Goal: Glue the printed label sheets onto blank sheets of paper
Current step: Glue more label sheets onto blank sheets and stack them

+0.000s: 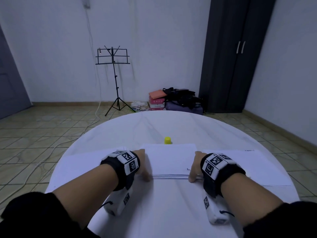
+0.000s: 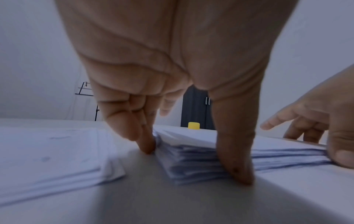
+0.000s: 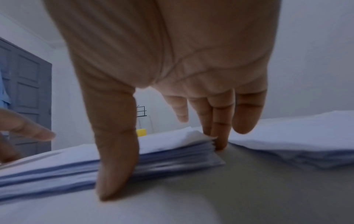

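Paper stack (image 1: 169,158) is lying mid-counter (image 1: 171,212), and I am squaring it: left hand (image 1: 143,166) and right hand (image 1: 194,168), fingers straight, pressing its side edges, thumbs against its near edge.

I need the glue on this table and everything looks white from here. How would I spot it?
Start at the round white table, where three paper piles lie side by side. Behind the far edge of the middle stack, the one both hands flank, stands the glue stick. Its yellow cap is the only coloured thing among white sheets.
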A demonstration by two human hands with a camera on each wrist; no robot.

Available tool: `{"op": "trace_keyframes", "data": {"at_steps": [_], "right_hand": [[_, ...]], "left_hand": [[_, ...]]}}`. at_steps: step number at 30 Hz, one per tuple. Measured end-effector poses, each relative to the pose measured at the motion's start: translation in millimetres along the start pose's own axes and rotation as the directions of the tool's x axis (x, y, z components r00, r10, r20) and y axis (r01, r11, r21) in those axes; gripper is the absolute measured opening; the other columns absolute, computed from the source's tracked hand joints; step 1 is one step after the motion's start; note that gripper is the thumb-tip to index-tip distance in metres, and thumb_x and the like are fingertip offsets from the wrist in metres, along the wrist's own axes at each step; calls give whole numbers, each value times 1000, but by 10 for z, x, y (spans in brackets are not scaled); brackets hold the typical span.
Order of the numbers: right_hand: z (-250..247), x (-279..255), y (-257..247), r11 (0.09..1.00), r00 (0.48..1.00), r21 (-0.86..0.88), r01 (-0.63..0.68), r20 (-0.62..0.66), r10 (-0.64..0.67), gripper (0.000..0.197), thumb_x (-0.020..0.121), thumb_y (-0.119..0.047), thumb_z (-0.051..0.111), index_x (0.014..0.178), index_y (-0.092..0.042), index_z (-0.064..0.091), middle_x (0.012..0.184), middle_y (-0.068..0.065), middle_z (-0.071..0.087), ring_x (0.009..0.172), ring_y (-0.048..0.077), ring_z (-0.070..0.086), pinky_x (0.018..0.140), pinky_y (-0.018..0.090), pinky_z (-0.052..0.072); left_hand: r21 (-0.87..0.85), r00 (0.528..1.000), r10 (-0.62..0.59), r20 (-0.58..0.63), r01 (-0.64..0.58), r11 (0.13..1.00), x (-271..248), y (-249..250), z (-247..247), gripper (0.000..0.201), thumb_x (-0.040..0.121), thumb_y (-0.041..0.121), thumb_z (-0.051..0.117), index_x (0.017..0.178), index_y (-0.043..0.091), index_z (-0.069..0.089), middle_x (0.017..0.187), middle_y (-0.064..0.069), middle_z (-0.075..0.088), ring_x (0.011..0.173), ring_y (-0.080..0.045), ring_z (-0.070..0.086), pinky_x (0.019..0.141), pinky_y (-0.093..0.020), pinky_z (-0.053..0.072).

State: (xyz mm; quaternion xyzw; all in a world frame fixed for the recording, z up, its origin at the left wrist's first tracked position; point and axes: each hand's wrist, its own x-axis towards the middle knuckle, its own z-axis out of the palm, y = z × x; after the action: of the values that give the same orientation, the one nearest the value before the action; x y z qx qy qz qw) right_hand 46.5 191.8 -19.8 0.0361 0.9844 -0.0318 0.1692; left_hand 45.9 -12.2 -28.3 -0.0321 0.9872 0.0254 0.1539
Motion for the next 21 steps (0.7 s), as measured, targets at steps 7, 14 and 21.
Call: {"op": "trace_keyframes", "data": {"at_steps": [7, 14, 21], "right_hand": [[59, -276, -24, 999, 994, -40, 36, -104, -40, 34, 72, -35, 76, 66, -20, 45, 95, 2, 58, 92, 20, 58, 72, 26, 43], [214, -647, -8, 987, 988, 60, 152, 17, -153, 29, 76, -33, 73, 66, -15, 52, 77, 0, 64, 82, 24, 65, 84, 32, 53], [349, -1034, 472, 956, 963, -142, 256, 119, -240, 34, 86, -21, 63, 56, -19, 48, 57, -7, 51, 59, 14, 51, 60, 23, 46]], "left_hand": [[62, 1000, -13, -8, 14, 998, -209, 125, 57, 98, 64, 58, 77, 139, 14, 32, 135, -7, 47, 122, -30, 49, 99, -44, 43], [120, 990, 130, -62, -122, 985, -585, 536, 173, 94, 74, 59, 68, 147, 17, 26, 149, -6, 29, 136, -28, 32, 109, -44, 34], [116, 942, 335, -16, -331, 936, -889, 1189, 173, 74, 85, 47, 64, 144, 12, 37, 145, -6, 44, 132, -24, 42, 106, -32, 36]]}}
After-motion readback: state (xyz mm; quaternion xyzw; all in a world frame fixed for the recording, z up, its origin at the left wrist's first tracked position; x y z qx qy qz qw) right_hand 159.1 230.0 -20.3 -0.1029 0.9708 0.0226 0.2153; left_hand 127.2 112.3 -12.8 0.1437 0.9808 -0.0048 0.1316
